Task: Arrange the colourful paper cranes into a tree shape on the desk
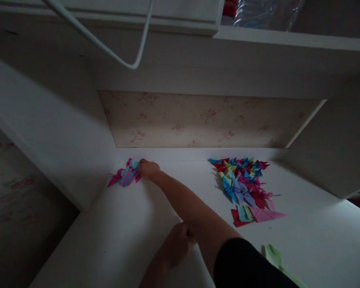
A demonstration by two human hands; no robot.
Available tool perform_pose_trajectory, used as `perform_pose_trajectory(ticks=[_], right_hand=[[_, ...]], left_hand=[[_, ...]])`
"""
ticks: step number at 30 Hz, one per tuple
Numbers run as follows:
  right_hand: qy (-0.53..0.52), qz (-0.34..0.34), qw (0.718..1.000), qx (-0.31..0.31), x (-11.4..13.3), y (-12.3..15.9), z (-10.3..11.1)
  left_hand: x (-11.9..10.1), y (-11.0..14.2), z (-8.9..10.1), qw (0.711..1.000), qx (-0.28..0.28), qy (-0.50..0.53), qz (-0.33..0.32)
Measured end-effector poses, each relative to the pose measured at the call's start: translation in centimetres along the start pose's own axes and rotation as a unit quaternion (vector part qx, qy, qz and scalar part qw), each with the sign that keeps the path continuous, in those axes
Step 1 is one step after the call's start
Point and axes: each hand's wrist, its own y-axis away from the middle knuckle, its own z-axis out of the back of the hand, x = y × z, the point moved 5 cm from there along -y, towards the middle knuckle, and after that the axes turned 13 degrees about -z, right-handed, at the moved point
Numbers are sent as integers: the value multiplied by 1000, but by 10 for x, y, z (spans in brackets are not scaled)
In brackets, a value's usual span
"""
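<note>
Head view shows folded papers (127, 175) slanting lengthwise down-left beside the right hand (149, 169), grip unclear.

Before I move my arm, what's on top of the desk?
Folded papers by your right hand, paper cranes and more folded pieces farther right, and a green piece partly behind your sleeve. Your arms cover some of the desk; anything beneath is hidden.

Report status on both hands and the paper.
Right hand at pink, blue and purple folded-paper pile. Left hand lower, beside right forearm. No other obstruction visible.
</note>
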Motion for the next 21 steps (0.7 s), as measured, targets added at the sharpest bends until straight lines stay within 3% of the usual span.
perform_pose_trajectory(ticks=[5, 11, 17, 21], right_hand=[[-51, 52, 995, -62, -26, 59, 40], [-172, 75, 975, -117, -91, 174, 69], [-310, -74, 931, -176, -164, 282, 61], [-343, -123, 910, -198, -192, 322, 47]], left_hand=[[15, -6, -5, 1000, -20, -10, -6], [6, -3, -7, 999, -44, 23, 3], [-2, 1, -9, 998, -47, 38, 33], [-12, 1, -17, 998, -26, -46, -20]])
